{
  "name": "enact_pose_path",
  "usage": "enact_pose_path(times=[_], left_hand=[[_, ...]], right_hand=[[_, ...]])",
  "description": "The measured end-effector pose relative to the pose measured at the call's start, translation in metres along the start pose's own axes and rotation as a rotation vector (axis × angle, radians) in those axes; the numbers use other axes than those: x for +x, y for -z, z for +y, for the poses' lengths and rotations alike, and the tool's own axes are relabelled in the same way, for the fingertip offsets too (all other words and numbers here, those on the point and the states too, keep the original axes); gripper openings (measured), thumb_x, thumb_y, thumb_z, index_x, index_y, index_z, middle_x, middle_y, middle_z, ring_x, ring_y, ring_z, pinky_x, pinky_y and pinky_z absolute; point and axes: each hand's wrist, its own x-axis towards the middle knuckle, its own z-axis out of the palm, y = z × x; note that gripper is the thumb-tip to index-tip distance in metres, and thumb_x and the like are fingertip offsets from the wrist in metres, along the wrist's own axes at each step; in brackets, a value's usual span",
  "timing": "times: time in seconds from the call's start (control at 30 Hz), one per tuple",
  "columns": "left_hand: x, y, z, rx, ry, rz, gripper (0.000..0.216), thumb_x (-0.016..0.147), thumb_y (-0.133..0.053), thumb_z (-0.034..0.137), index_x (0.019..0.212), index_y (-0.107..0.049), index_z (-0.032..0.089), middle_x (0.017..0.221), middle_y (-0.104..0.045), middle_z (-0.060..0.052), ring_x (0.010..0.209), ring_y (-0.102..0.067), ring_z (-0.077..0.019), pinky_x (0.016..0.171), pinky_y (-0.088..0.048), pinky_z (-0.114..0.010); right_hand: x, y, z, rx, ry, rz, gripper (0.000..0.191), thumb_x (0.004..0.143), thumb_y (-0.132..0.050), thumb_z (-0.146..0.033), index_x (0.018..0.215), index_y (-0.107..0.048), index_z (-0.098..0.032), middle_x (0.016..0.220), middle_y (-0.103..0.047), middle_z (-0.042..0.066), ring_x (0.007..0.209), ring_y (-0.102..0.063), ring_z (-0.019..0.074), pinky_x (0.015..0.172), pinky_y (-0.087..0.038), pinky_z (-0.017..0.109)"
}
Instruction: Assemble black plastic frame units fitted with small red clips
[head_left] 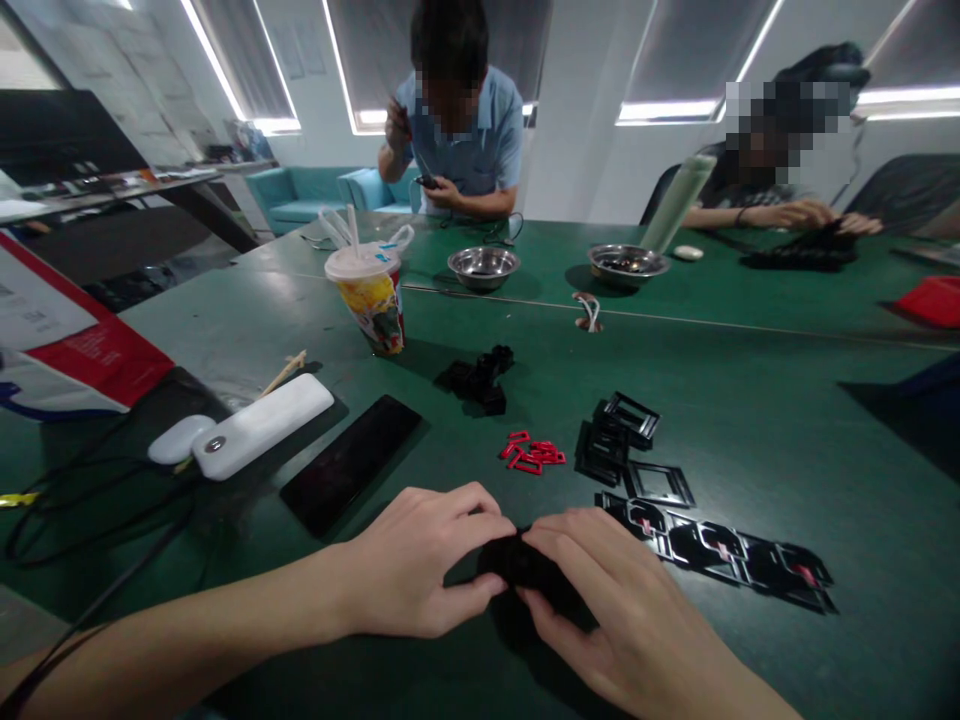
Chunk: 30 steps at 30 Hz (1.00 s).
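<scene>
Between my two hands is a small black part (529, 568), dark and partly covered by my fingers, so its exact kind is unclear. My left hand (442, 555) pinches its left side with thumb and forefinger. The fingers of my right hand (600, 590) close over its right side. Just beyond lie several small red rectangular pieces (532, 453). Black rectangular frames (626, 450) are heaped to the right of them. A row of joined black parts with red bits (720, 550) stretches out beside my right hand. Farther off sits a pile of black parts (480, 378).
A dark phone (352, 465) and a white oblong device (262, 425) with cables lie left on the green table (787, 420). A drink cup (371, 295) stands behind them. Two metal bowls (484, 268) are farther back. Across the table, two people handle items.
</scene>
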Motion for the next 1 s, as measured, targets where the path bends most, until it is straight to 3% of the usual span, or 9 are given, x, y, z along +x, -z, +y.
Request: enact_pose_path(times=[0.23, 0.5, 0.6, 1.0], left_hand=[[0.001, 0.001, 0.001, 0.041, 0.012, -0.023, 0.035, 0.099, -0.065, 0.033, 0.132, -0.065, 0.024, 0.127, -0.068, -0.005, 0.106, -0.072, -0.0245, 0.085, -0.057, -0.036], [0.001, -0.002, -0.001, 0.043, -0.007, -0.003, 0.033, 0.098, -0.066, 0.033, 0.129, -0.066, 0.022, 0.125, -0.068, -0.006, 0.103, -0.072, -0.0242, 0.084, -0.058, -0.036], [0.002, -0.002, -0.001, 0.041, -0.017, -0.002, 0.030, 0.098, -0.066, 0.032, 0.126, -0.066, 0.021, 0.124, -0.068, -0.006, 0.102, -0.072, -0.0236, 0.084, -0.058, -0.035], [0.001, -0.002, -0.003, 0.070, -0.069, 0.007, 0.034, 0.100, -0.063, 0.035, 0.130, -0.063, 0.019, 0.122, -0.067, -0.008, 0.098, -0.072, -0.0249, 0.079, -0.062, -0.038]], right_hand=[[0.003, 0.001, 0.002, -0.028, -0.019, -0.055, 0.024, 0.095, -0.063, -0.012, 0.118, -0.065, -0.019, 0.109, -0.072, 0.010, 0.096, -0.066, 0.0276, 0.082, -0.059, 0.043], [0.002, 0.007, 0.004, -0.111, 0.060, -0.083, 0.022, 0.102, -0.062, -0.021, 0.123, -0.062, -0.016, 0.114, -0.073, 0.014, 0.101, -0.069, 0.0295, 0.086, -0.061, 0.046], [0.005, 0.013, 0.003, -0.118, 0.095, -0.041, 0.028, 0.105, -0.062, -0.029, 0.130, -0.060, -0.016, 0.116, -0.074, 0.014, 0.101, -0.070, 0.0284, 0.085, -0.061, 0.044], [0.036, 0.048, 0.014, -0.308, 0.160, 0.190, 0.019, 0.099, -0.067, -0.015, 0.117, -0.066, -0.020, 0.102, -0.077, 0.009, 0.089, -0.071, 0.0240, 0.077, -0.056, 0.039]])
